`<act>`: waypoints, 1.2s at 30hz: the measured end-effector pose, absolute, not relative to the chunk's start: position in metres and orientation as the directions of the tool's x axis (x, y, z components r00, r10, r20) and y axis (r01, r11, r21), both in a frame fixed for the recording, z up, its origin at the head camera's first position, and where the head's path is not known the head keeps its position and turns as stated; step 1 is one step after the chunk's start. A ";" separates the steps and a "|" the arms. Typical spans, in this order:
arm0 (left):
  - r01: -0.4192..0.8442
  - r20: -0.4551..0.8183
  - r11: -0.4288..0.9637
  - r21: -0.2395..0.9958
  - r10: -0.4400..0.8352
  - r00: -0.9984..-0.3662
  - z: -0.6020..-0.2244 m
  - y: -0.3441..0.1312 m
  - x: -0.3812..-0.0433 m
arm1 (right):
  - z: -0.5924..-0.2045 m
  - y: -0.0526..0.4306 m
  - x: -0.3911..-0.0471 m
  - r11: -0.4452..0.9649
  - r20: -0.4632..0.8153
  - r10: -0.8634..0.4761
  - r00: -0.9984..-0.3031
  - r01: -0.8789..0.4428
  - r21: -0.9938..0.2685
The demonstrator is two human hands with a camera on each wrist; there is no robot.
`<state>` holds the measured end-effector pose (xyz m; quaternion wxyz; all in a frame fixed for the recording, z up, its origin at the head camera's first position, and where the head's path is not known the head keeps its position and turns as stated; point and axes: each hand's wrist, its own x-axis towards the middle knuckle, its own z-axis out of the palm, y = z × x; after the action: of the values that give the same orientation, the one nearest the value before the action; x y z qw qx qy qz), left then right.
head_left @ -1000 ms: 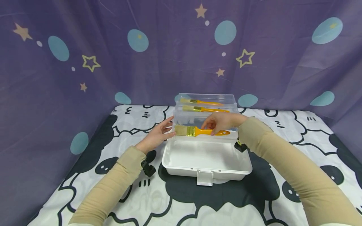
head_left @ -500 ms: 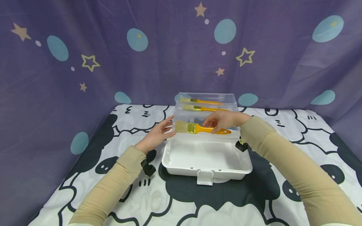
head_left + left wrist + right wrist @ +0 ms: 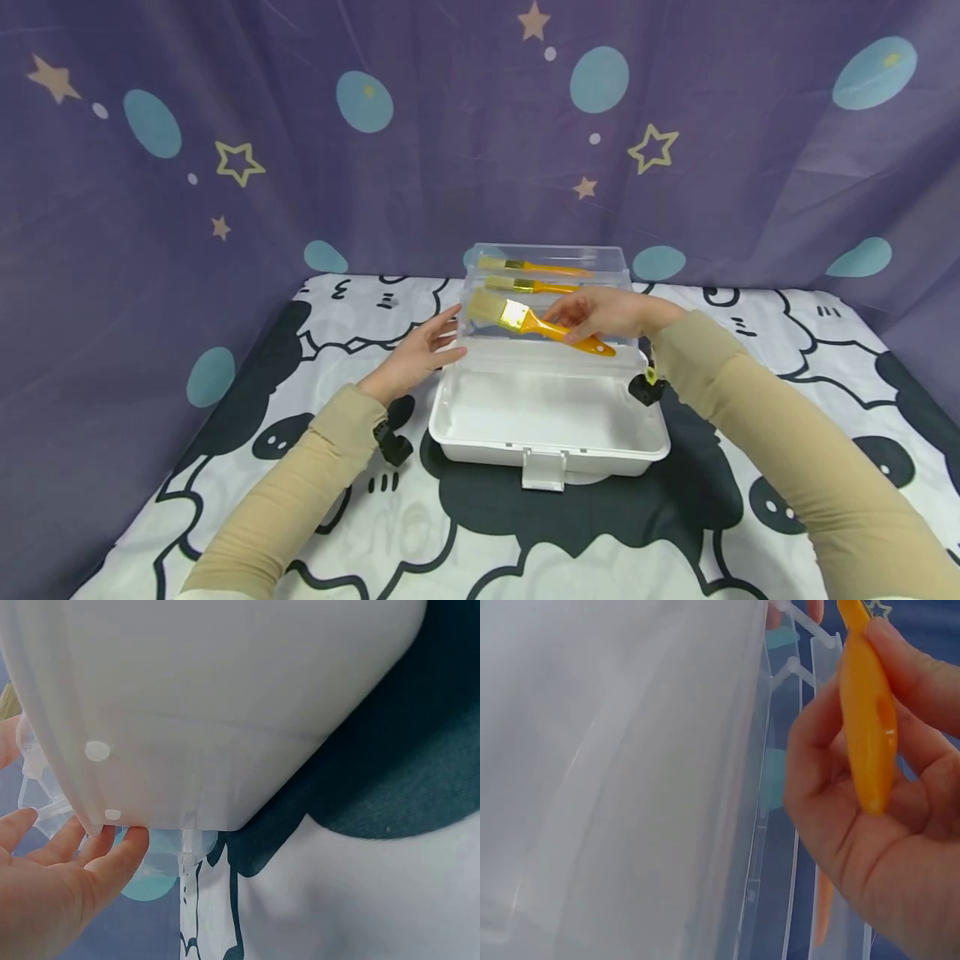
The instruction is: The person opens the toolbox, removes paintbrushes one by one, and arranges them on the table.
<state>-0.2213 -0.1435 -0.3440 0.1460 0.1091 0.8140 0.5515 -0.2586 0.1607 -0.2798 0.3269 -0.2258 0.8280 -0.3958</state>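
Observation:
A wide paintbrush with pale bristles, a gold ferrule and a yellow-orange handle is pinched by my right hand. It slants over the clear tray section of an open box, bristles up to the left. In the right wrist view, thumb and fingers press around the handle. My left hand rests at the box's left side, its fingers extended. In the left wrist view, its fingertips touch the corner of the white box wall. Two thinner paintbrushes lie in the trays behind, one below the other.
The white bottom compartment faces me, with a latch hanging from its front. Hinged clear trays rise behind it. A sheep-print cloth covers the table, and a purple curtain stands behind.
My right hand has lifted the wide paintbrush from its level position by the front tray edge, raising and tilting its bristle end. My left hand has stayed in place.

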 end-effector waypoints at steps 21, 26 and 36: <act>0.031 -0.104 0.350 0.936 0.361 -0.927 -0.343 -0.145 -0.221 | -0.280 0.168 -0.241 0.280 -0.315 -0.536 -0.783 0.186 -0.942; 0.033 -0.106 0.359 0.933 0.360 -0.927 -0.343 -0.144 -0.221 | -0.283 0.171 -0.234 0.210 -0.298 -0.499 -0.814 0.220 -0.953; 0.023 -0.115 0.371 0.928 0.346 -0.931 -0.345 -0.144 -0.222 | -0.284 0.179 -0.223 0.139 -0.275 -0.448 -0.851 0.237 -0.961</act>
<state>-0.2221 -0.1440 -0.3448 0.1469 0.1135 0.8147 0.5494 -0.2227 0.1795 -0.2835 0.2627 -0.0744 0.7074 -0.6520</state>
